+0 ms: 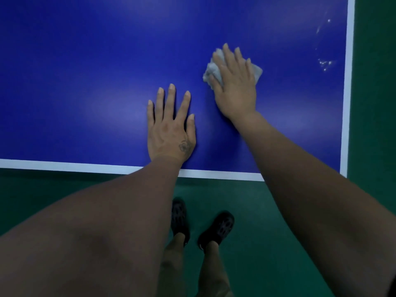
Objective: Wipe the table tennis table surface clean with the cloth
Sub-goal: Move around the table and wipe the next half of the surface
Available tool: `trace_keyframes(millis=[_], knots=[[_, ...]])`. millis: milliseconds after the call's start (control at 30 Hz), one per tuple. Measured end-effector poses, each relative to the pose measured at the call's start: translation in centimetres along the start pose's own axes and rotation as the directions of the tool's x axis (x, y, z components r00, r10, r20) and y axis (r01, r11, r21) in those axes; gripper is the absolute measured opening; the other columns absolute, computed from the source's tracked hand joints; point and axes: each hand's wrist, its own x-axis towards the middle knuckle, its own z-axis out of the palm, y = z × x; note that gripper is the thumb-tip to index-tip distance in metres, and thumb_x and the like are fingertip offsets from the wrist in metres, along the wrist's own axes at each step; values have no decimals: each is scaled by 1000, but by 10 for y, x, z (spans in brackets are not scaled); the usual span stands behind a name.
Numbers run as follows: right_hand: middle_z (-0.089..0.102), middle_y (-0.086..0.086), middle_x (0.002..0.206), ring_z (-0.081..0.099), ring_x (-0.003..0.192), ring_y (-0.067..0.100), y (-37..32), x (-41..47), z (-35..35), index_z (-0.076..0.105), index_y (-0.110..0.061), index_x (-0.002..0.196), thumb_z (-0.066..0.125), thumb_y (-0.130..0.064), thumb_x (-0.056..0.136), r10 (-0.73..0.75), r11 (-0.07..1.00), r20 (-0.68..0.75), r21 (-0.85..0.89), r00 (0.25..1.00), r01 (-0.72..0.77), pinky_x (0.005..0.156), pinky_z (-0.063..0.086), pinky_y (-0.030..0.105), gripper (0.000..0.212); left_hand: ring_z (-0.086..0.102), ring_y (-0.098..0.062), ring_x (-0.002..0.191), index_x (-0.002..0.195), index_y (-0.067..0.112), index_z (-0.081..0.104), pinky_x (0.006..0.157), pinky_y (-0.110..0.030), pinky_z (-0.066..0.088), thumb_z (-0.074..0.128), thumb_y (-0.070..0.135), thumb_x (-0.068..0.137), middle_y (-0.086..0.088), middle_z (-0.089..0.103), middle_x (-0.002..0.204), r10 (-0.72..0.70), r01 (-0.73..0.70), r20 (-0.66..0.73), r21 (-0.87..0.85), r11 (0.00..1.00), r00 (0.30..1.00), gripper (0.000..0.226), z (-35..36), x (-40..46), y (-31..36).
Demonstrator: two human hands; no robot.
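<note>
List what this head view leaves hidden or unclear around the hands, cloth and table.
- Cloth: middle hidden under the right hand.
- Table: far and left parts cut off by the frame.
- White specks near the right edge: too small to identify.
- Surface under the flat left hand: covered.

cloth (211,70): middle hidden under right hand (234,86) | table (64,61): cropped top, left

Crumpled grey-white cloth (211,71) flat on blue table (85,61) w/ white edge lines, nr right corner.
</note>
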Motion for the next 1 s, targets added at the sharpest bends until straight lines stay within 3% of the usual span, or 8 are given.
trace_keyframes(millis=[100,333,500,667,800,867,933,1000], knots=[[27,7,175,20,163,32,-10,-62,0,36,-18,166,37,-35,114,-215,976,40,-11,976,215,133,12,52,54,-4,-26,165,170,34,10,133,-52,3,13,49,112,-2,0,179,0,0,13,-9,1000,1000,60,2,1,-3],[22,3,177,14,165,27,-7,-207,-11,34,-20,167,55,-27,109,-353,935,222,60,909,349,131,19,56,62,-3,-26,165,170,34,11,133,-52,4,17,48,112,-2,2,179,-7,7,-1,-26,1000,1000,60,3,1,-2],[23,5,177,14,165,31,-12,-119,0,33,-21,167,44,-36,114,143,990,-7,21,990,-143,133,11,52,57,-3,-26,165,170,34,11,133,-53,4,16,49,112,-3,1,179,-8,8,8,-24,1000,1000,60,3,1,-1],[21,5,177,12,165,28,-58,-165,12,32,-17,167,52,-26,111,-50,997,35,55,998,48,131,17,56,61,-8,-25,165,170,35,5,133,-52,2,11,50,112,-1,-5,179,-8,8,39,8,1000,999,60,5,1,-2],[24,3,176,16,165,27,-9,-203,-3,35,-21,167,57,-25,109,-86,996,77,7,993,86,131,18,54,61,-4,-27,165,170,34,10,133,-53,4,17,49,112,-2,1,179,-3,3,5,-11,1000,1000,60,5,1,-2],[25,3,176,18,164,29,24,-199,-11,34,-20,167,48,-35,112,99,994,23,-48,995,-98,131,19,55,58,-5,-27,165,170,34,9,133,-53,4,15,50,112,-3,0,179,1,-1,7,-8,1000,1000,61,5,1,-2],[23,3,177,16,164,28,41,-190,-19,31,-21,168,38,-43,115,397,917,-66,-15,915,-399,131,16,56,58,-6,-28,165,170,34,8,133,-53,4,14,50,112,-3,-1,179,3,-3,4,-7,1000,1000,61,4,0,-3],[20,3,178,13,165,28,30,-183,-15,30,-21,168,34,-48,115,532,846,-120,28,838,-533,132,12,56,60,-7,-28,165,170,34,7,133,-53,3,13,50,112,-2,-2,179,7,-7,0,-3,1000,1000,61,3,-1,-2]])
